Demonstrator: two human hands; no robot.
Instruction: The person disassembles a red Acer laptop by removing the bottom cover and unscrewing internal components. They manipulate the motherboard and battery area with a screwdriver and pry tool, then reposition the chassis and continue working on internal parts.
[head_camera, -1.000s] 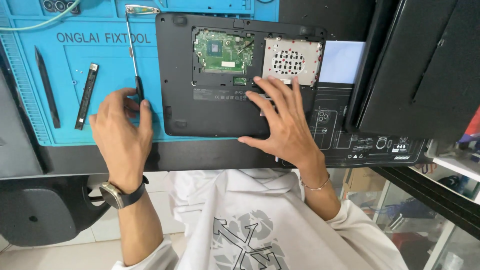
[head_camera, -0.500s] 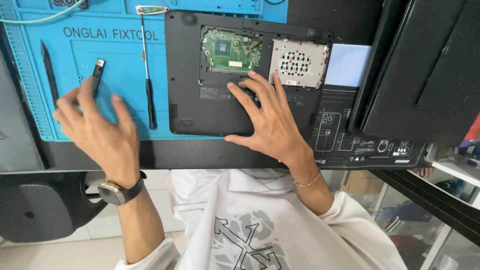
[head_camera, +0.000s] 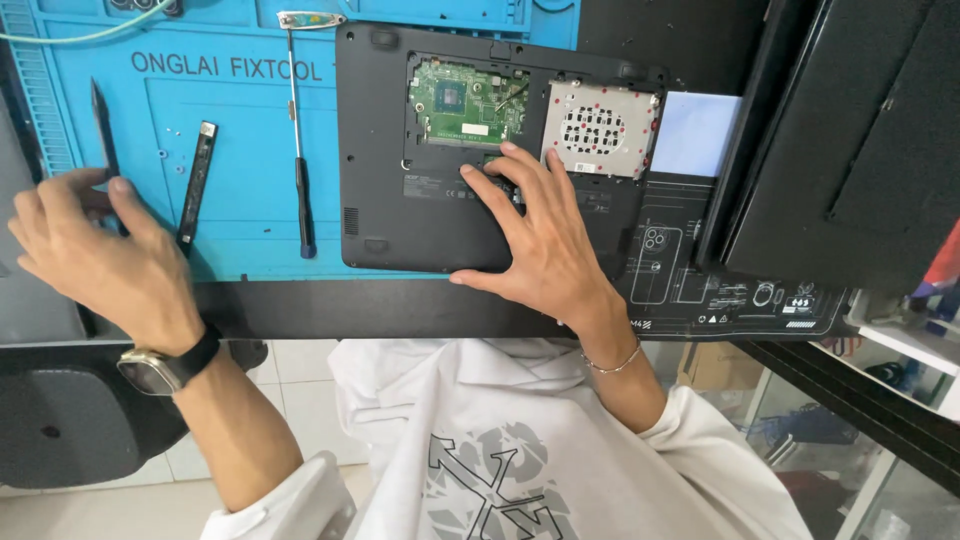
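A black laptop (head_camera: 380, 150) lies bottom-up on a blue repair mat (head_camera: 250, 100). Its service cover is off, showing a green circuit board (head_camera: 465, 100) and a perforated metal plate (head_camera: 600, 128). My right hand (head_camera: 545, 240) rests flat on the laptop's base with fingers spread, just below the opening, holding nothing. My left hand (head_camera: 95, 250), with a wristwatch, is at the mat's left edge. Its thumb and fingers close around the lower end of a thin black pry tool (head_camera: 100, 125). A short black bar tool (head_camera: 197, 180) and a long screwdriver (head_camera: 298, 150) lie between my hands.
A large black panel (head_camera: 850, 150) leans at the right, beside a pale blue pad (head_camera: 695, 135). A green cable (head_camera: 60, 38) crosses the mat's top left corner. A black chair seat (head_camera: 60, 420) sits below the table edge on the left. Shelves stand at lower right.
My left hand has left the screwdriver and travelled left across the mat to the black pry tool. My right hand stayed on the laptop base.
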